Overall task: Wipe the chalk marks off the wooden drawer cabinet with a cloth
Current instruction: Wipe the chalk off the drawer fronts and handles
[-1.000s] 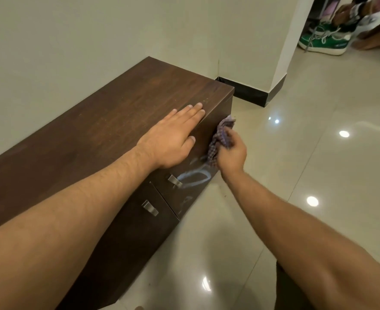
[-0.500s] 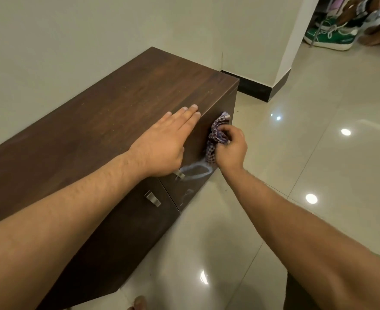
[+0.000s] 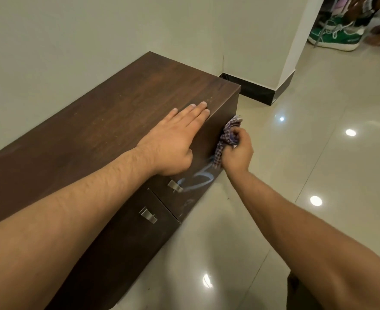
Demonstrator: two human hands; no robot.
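Now, chalk marks (image 3: 195, 179): a white looping scrawl on the front of the end drawer, just right of the upper handle (image 3: 175, 186); fainter strokes lower on the same front, near the floor.
Wooden drawer cabinet (image 3: 117, 130): long, low and dark brown, its back against the wall and its far end near the corner.
Cloth (image 3: 228, 137): checked purple and white, bunched into a wad against the drawer front above the loop, its lower tail reaching the top of the chalk.
Right hand (image 3: 238, 151): fingers curled round the wad, holding it to the drawer face.
Left hand (image 3: 173, 142): laid flat on the cabinet top at the front edge, fingers straight and close together, carrying nothing.
Step in hand: wiping the drawer front; the main loop looks largely unwiped, so the job seems early.
How to do it well: probably bring the wad down over the loop with firm, overlapping passes, work round the handle, turn a fresh fold outward as chalk loads, then reach the faint low strokes.
Risk: a loaded cloth may only smear.
Lower handle (image 3: 148, 215): metal, on the neighbouring drawer.
Floor (image 3: 318, 164): glossy pale tiles showing lamp reflections.
Skirting (image 3: 256, 90): black, beyond the cabinet's end.
Green shoe (image 3: 334, 36): far off, top right.
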